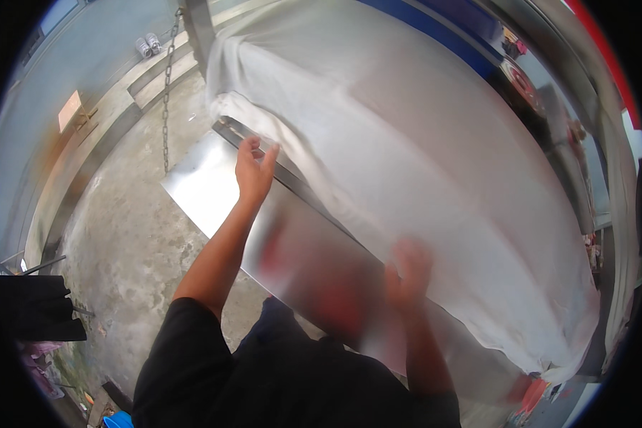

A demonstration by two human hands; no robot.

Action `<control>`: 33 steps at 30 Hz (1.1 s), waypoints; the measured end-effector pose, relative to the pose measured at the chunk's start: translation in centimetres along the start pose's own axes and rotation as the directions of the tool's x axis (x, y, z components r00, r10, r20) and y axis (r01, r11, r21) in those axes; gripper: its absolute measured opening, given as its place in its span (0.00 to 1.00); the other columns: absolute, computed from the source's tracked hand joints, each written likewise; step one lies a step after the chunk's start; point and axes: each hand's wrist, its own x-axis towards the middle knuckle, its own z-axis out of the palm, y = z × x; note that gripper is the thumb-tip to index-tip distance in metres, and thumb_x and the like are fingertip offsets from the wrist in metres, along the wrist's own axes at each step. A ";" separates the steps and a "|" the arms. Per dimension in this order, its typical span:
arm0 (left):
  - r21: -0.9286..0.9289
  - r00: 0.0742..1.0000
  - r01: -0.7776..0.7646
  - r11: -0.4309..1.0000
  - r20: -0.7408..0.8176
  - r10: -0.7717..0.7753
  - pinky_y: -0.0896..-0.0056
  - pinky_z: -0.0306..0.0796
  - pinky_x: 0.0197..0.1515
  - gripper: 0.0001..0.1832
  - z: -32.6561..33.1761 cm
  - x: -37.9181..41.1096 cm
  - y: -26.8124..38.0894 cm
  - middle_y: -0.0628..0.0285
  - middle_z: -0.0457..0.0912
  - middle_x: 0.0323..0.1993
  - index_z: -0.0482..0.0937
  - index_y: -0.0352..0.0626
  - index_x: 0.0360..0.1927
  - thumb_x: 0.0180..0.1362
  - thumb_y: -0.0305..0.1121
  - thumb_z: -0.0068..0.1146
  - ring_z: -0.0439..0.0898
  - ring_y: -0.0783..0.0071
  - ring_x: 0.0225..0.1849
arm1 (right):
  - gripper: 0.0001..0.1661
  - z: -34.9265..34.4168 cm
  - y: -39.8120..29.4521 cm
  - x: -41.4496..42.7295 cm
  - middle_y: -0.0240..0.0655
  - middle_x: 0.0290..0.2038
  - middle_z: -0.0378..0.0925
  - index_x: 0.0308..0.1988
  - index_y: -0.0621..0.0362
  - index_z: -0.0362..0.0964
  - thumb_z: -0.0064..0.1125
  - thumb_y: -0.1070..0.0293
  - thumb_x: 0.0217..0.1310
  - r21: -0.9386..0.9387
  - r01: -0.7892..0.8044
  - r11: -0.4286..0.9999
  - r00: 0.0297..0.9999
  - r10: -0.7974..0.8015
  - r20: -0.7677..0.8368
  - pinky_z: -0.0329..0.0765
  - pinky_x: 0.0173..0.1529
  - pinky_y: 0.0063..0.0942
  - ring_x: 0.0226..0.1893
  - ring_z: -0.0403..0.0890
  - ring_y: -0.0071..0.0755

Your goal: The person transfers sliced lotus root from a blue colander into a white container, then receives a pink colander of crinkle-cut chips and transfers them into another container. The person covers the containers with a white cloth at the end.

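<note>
A large white cloth sheet lies draped over a broad surface in front of me, with a bunched hem along its near side. Below that hem runs a grey metal rail. A shiny metal panel slopes toward me from the rail and reflects red patches. My left hand is over the rail near the cloth's far-left corner, thumb and fingers apart, with nothing between them. Blurred by motion, my right hand is at the cloth's near edge, thumb apart from the fingers; whether it touches the cloth is unclear.
A metal chain hangs at the left beside a post. Shoes sit on a concrete ledge above the stained floor. Dark cloth hangs at lower left, above a blue container. A red plastic object is at lower right.
</note>
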 end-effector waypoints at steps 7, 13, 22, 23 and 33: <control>-0.328 0.894 0.444 0.834 0.225 -0.388 0.77 0.68 0.24 0.18 -1.2 6.7 -3.4 0.58 0.78 0.28 0.72 0.34 0.39 0.51 0.38 0.58 0.78 0.73 0.25 | 0.18 4.6 -1.8 5.4 0.43 0.46 0.72 0.42 0.59 0.73 0.56 0.67 0.48 -0.035 0.023 0.999 0.998 -0.021 0.059 0.62 0.53 0.48 0.47 0.69 0.50; -0.460 0.660 0.745 0.484 0.403 -0.634 0.75 0.69 0.29 0.08 -2.5 4.8 -7.8 0.66 0.72 0.23 0.69 0.41 0.34 0.54 0.33 0.51 0.72 0.77 0.24 | 0.16 6.0 -3.2 6.3 0.40 0.44 0.73 0.40 0.58 0.74 0.57 0.67 0.48 -0.039 0.025 0.999 1.000 -0.024 0.015 0.64 0.49 0.46 0.43 0.71 0.48; 0.468 0.889 -0.005 0.884 0.407 -0.210 0.63 0.71 0.41 0.17 -2.4 9.9 -7.3 0.50 0.79 0.36 0.77 0.38 0.39 0.49 0.39 0.55 0.79 0.57 0.40 | 0.12 7.9 -6.1 8.4 0.42 0.39 0.76 0.37 0.59 0.76 0.58 0.71 0.48 0.132 0.007 0.991 1.000 -0.011 0.027 0.69 0.47 0.43 0.40 0.74 0.49; 0.638 0.837 -0.123 0.760 0.478 -0.266 0.62 0.71 0.41 0.16 -3.2 10.5 -6.4 0.50 0.79 0.38 0.79 0.39 0.36 0.49 0.41 0.55 0.79 0.56 0.41 | 0.12 7.9 -6.3 8.3 0.43 0.39 0.76 0.38 0.59 0.76 0.58 0.71 0.49 0.166 -0.032 0.986 0.998 0.024 0.053 0.70 0.47 0.43 0.40 0.74 0.49; 0.685 0.927 -0.258 0.682 0.373 -0.023 0.61 0.70 0.45 0.13 -4.0 14.1 -8.6 0.54 0.77 0.36 0.79 0.37 0.29 0.45 0.37 0.54 0.73 0.56 0.46 | 0.26 12.6 -8.0 9.0 0.47 0.44 0.75 0.49 0.60 0.71 0.62 0.66 0.47 0.254 -0.032 0.967 0.945 -0.054 0.322 0.70 0.51 0.42 0.45 0.74 0.51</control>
